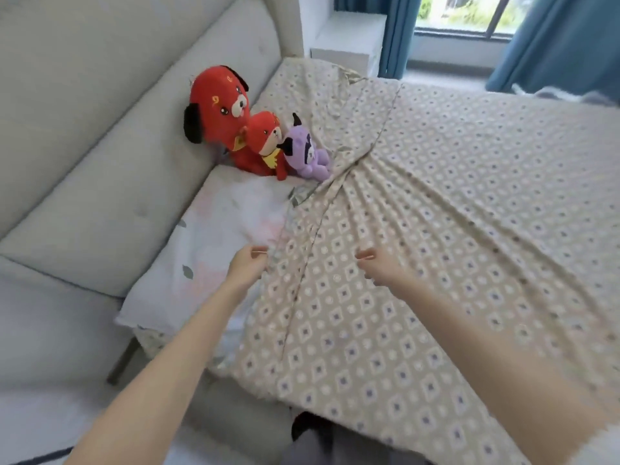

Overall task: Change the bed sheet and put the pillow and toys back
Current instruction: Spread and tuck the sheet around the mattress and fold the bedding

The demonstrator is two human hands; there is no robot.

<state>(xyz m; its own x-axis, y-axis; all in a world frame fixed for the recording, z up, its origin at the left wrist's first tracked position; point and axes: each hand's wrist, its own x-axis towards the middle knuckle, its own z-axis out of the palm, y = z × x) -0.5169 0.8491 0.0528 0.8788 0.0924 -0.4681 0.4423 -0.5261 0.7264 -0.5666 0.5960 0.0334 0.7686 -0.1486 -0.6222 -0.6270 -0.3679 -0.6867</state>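
A beige bed sheet [436, 203] with a diamond pattern covers the bed, bunched into folds that run toward the toys. My left hand [246, 265] grips the sheet's edge beside the white floral pillow [214, 239]. My right hand [375, 265] pinches a fold of the same sheet a little to the right. At the head of the bed sit a big red plush dog [218, 109], a small red plush dog [266, 139] and a purple plush toy [307, 152], leaning against the headboard.
A grey padded headboard [110, 129] runs along the left. A white bedside unit [349, 41] stands past the bed's far corner. Blue curtains [563, 41] frame a window [469, 15] at the back. A grey cat [567, 95] lies at the far edge.
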